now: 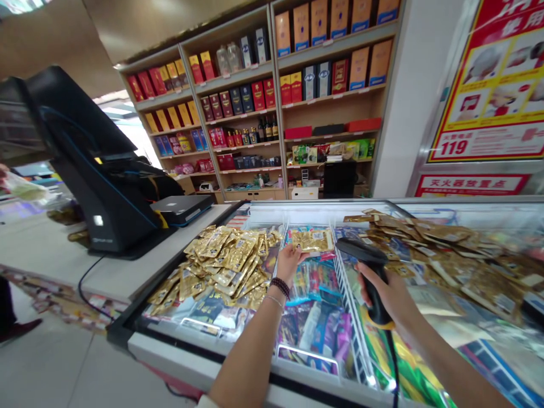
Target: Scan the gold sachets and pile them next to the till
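Observation:
A gold foil packet (312, 240) is pinched at its left end by my left hand (289, 262), just above the freezer's glass top (259, 211). My right hand (389, 294) grips a black barcode scanner (365, 255) by its handle, its head facing the packet from the right. A cable drops from the scanner's base. Left of my left hand lies a heap of similar gold packets (229, 258) on the glass. More gold packets (450, 243) are spread beyond my right hand.
Under the glass are colourful wrapped goods (314, 328) and white wire dividers (348, 311). A black checkout terminal (97, 170) stands on the counter (123, 272) at left. Shelves of boxes (238, 102) line the back wall. A person's foot (19, 330) shows at the left edge.

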